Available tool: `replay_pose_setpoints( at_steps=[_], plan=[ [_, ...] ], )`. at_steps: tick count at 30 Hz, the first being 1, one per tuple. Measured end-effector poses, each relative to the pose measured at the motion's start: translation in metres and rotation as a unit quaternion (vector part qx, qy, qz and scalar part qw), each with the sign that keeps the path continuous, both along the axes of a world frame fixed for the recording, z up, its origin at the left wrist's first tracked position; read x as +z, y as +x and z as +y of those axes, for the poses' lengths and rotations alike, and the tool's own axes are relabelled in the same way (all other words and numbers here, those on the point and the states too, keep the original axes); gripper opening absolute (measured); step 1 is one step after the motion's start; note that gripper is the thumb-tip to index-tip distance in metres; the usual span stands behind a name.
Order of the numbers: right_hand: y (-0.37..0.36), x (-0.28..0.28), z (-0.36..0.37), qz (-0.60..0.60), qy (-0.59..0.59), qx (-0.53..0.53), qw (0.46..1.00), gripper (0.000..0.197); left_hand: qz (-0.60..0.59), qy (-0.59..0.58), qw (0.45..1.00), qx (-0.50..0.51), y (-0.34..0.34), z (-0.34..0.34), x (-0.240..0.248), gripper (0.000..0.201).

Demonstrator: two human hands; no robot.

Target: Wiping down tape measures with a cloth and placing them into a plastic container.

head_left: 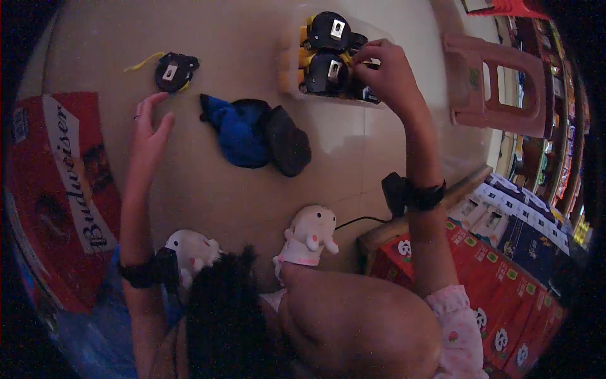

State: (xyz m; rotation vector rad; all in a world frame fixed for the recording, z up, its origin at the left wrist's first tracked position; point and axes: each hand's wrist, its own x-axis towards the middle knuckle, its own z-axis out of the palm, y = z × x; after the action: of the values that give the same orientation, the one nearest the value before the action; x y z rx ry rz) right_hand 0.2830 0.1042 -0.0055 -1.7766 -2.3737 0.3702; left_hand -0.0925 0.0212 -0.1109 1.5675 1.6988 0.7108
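Note:
My left hand [151,123] is open, its fingers spread just below a black tape measure [175,72] with a metal clip and a yellow strip, which lies on the floor. At the far side, my right hand [386,72] reaches over the right part of a clear plastic box [287,69]. Its thumb and fingers are pinched together beside the tape measures; what is between them is too small to make out. Inside the box are several black and yellow tape measures [328,33]. Between my hands lies a crumpled blue and dark cloth item [246,136].
A red carton [63,196] stands at the left. A pink plastic stool [464,82] and stocked shelves [555,126] are at the right, with red boxes [505,284] nearer. Two white plush slippers [312,230] are on the tiled floor close to me, near a black cable [360,219].

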Motion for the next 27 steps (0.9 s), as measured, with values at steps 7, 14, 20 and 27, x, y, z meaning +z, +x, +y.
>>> replay_pose_setpoints(
  at_steps=[7, 14, 20, 27],
  plan=[
    [-0.016, 0.017, 0.004, -0.104, 0.109, 0.033, 0.988, 0.015, -0.003, 0.018, 1.000, -0.001, 0.000, 0.001, -0.002, 0.036],
    [-0.006, -0.008, 0.010, -0.066, 0.099, -0.051, 0.992, 0.016, -0.009, 0.010, 1.000, -0.007, 0.002, 0.003, -0.001, 0.036],
    [-0.006, -0.012, 0.017, -0.018, -0.001, -0.109, 0.994, 0.024, -0.017, -0.021, 1.000, 0.010, 0.003, 0.002, 0.004, 0.034],
    [0.005, -0.033, 0.026, 0.090, -0.046, -0.080, 0.992, 0.021, -0.003, 0.007, 1.000, -0.006, 0.001, 0.005, -0.004, 0.033]
  ],
)
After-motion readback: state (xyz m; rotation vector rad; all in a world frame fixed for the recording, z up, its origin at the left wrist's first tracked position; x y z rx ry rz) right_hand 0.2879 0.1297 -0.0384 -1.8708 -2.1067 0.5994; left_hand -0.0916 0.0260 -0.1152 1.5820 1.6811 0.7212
